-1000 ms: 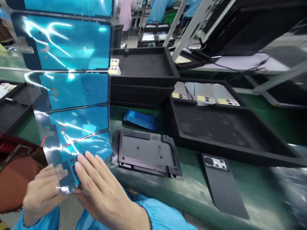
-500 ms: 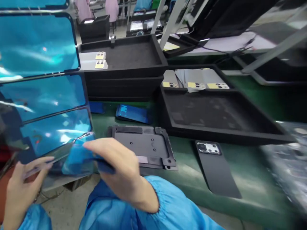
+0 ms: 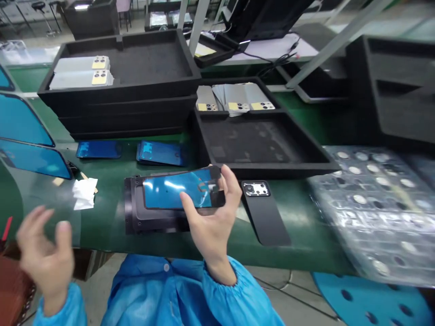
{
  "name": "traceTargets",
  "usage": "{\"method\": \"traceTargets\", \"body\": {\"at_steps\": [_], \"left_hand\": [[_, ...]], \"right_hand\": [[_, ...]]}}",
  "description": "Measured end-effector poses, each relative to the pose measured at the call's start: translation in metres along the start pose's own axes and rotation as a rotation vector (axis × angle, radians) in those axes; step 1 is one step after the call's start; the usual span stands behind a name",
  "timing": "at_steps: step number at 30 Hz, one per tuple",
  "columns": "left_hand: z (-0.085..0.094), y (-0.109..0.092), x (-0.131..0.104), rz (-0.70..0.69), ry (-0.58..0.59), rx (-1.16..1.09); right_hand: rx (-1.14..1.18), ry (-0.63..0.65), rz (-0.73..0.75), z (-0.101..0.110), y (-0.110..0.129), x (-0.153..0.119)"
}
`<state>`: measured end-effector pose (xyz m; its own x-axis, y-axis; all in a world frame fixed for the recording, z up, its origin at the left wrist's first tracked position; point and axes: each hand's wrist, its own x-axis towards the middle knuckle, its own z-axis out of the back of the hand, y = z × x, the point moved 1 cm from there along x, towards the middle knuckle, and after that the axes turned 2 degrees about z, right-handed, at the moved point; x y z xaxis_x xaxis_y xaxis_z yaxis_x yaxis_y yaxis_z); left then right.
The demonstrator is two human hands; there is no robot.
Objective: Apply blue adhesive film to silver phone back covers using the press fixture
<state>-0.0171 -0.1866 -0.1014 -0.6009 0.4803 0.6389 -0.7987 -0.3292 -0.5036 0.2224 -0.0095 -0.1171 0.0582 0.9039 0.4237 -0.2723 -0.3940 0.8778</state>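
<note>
My right hand (image 3: pixel 215 217) grips a phone-sized blue film (image 3: pixel 170 192) with a dark border by its right end, thumb on top. The film is over a black flat fixture (image 3: pixel 132 213) on the bench; I cannot tell whether they touch. Near the bench's front edge at left, my left hand (image 3: pixel 47 253) is raised and slightly blurred, holding nothing, fingers apart. Just right of my right hand lies a dark phone back cover (image 3: pixel 270 222) with a camera frame. At the far left is a clear sheet carrying large blue films (image 3: pixel 30 156).
Two stacks of blue pieces (image 3: pixel 98 149) (image 3: pixel 161 154) lie behind the fixture. Black trays (image 3: pixel 129 97) hold pale phone covers (image 3: pixel 81 72); another black tray (image 3: pixel 265 167) stands to the right. White crumpled paper (image 3: pixel 84 192) lies at left, clear plastic trays (image 3: pixel 374 217) at right.
My right hand has carried the blue film rightward from the clear sheet to above the fixture. My left hand has let go of the sheet and opened. The view has shifted to the right.
</note>
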Motion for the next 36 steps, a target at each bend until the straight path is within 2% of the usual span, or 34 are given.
{"method": "traceTargets", "body": {"at_steps": [2,3,4,6,8,13,18,23,27,31,36], "left_hand": [[-0.027,-0.041,-0.010,-0.148,0.212,-0.077],[-0.038,-0.058,-0.015,-0.235,0.333,-0.110],[-0.047,-0.071,-0.019,-0.321,0.405,-0.114],[-0.060,-0.086,-0.025,-0.442,0.530,-0.088],[-0.067,-0.091,-0.029,-0.491,0.593,-0.051],[-0.070,-0.086,-0.030,-0.485,0.620,0.025],[-0.069,-0.083,-0.032,-0.491,0.637,0.069],[-0.069,-0.084,-0.032,-0.492,0.601,0.037],[-0.074,-0.090,-0.031,-0.516,0.601,0.047],[-0.077,-0.095,-0.029,-0.526,0.641,0.129],[-0.076,-0.095,-0.027,-0.532,0.639,0.149]], "right_hand": [[-0.025,0.033,0.033,0.002,0.003,0.000],[-0.039,0.043,0.044,0.003,0.005,-0.001],[-0.053,0.051,0.047,0.004,0.005,-0.003],[-0.071,0.074,0.044,0.005,0.004,-0.007],[-0.077,0.110,0.034,0.006,0.002,-0.013],[-0.022,0.179,-0.010,0.014,-0.001,-0.019],[-0.086,0.078,-0.041,0.047,-0.013,-0.004],[-0.412,-0.053,-0.106,0.105,-0.063,0.010],[-0.596,0.029,-0.240,0.138,-0.109,0.005],[-0.599,0.138,-0.375,0.145,-0.133,-0.007],[-0.589,0.098,-0.460,0.145,-0.135,-0.011]]}}
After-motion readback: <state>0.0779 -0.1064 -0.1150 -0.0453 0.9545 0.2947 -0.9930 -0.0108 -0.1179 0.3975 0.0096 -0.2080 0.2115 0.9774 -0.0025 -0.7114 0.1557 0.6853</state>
